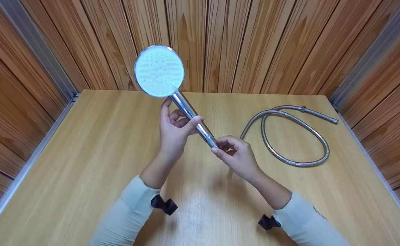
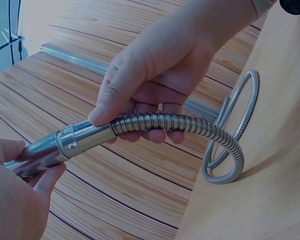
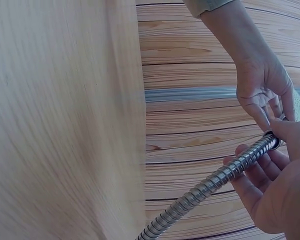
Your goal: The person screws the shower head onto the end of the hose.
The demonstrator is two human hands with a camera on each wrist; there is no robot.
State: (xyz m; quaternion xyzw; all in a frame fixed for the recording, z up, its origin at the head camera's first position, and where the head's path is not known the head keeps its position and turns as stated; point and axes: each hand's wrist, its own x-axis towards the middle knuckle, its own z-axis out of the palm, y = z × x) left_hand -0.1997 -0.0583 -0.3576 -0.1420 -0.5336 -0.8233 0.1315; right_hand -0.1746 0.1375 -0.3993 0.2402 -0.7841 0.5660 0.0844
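Note:
A chrome hand shower head with a round white spray face is held tilted above the table, face toward the head camera. My left hand grips its handle between thumb and fingers. At the handle's lower end, my right hand pinches the metal end nut of a flexible shower hose. The nut meets the handle there; whether the thread is engaged is hidden. In the right wrist view the ribbed hose runs from the right fingers down toward the table.
The remaining hose lies looped on the right of the wooden table, its free end near the right edge. Wood-plank walls stand behind and at both sides. Black wrist mounts sit at both sleeves.

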